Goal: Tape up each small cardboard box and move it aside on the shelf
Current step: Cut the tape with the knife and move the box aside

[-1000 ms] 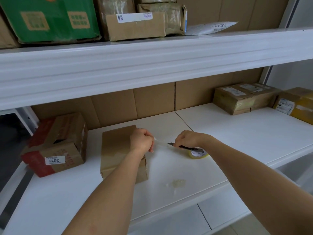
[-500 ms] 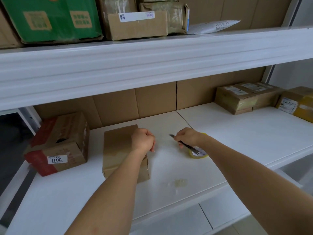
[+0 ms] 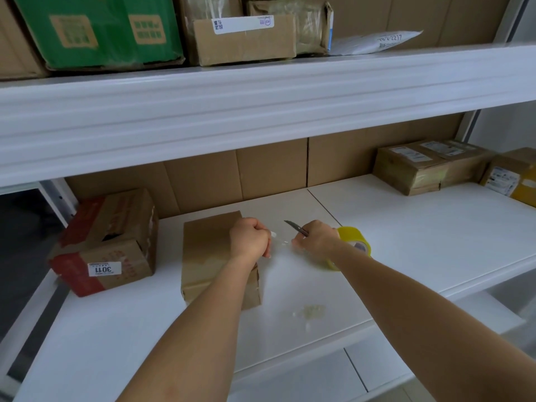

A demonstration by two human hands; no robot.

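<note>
Two hands: I am watching both working over the white shelf board [image 3: 406, 227], close together but not touching.
Left hand: the left hand [image 3: 251, 237] is curling into a fist, pinching one end of a short strip of clear tape [image 3: 280, 241], above the right edge of the small plain brown cardboard box [image 3: 211, 250].
Right hand: the right hand [image 3: 316, 239] is gripping the strip's other end and a slim dark utility knife [image 3: 295, 227], blade pointing up and left.
Tape roll: the yellow roll of packing tape [image 3: 355, 242] is sitting just behind the right wrist; I cannot tell whether it is resting on the shelf.
Box: it is lying flat at mid-shelf, tape across its top.
Neighbours: a red-and-brown carton with a white label [image 3: 107, 242] is standing to its left; taped parcels [image 3: 429, 166] are waiting far right.
</note>
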